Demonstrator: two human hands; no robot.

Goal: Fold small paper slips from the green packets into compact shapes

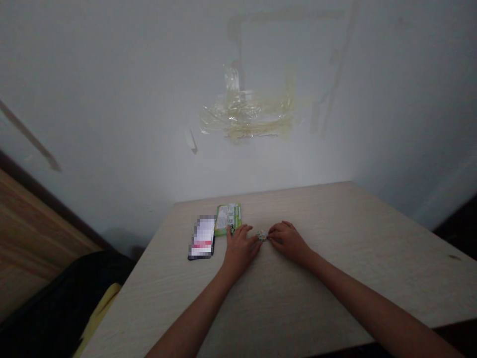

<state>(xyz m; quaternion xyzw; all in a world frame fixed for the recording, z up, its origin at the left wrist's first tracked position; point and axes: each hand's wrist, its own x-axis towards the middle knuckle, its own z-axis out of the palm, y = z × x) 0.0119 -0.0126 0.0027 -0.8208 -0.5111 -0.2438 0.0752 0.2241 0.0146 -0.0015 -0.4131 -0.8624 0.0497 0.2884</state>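
So, going by the green box (228, 219) for places: nearest the viewer, both forearms are reaching in over the pale table (316, 303), in front of the box. A yellow cloth (97, 315) is hanging off to the box's left, well nearer.

The left hand (241, 246) is resting just in front of the box and a bit right, palm down, fingers spreading, thumb side sitting by the small patterned piece (262, 235). I can't tell if it's actually gripping. The right hand (287, 240) is hovering low further right of the box, fingertips bunching together at the piece's edge, so it's looking like a pinch. The piece itself is lying between the hands, right of the box and slightly nearer. Too small for me to make out what it's made of.

My worry: if both hands are tugging opposite ways, the piece is probably bending, tearing or popping loose. Dim light isn't helping with fine fingerwork either.

Other risk: the left hand's outer fingers are sitting right by the box's near edge, next to a small dark thing (232, 229). One careless slide left and they're shoving the box into the phone (203, 237), which is lying immediately left of it.

Behind the box, clear tape (251, 117) is wrinkling on the wall (130, 99).
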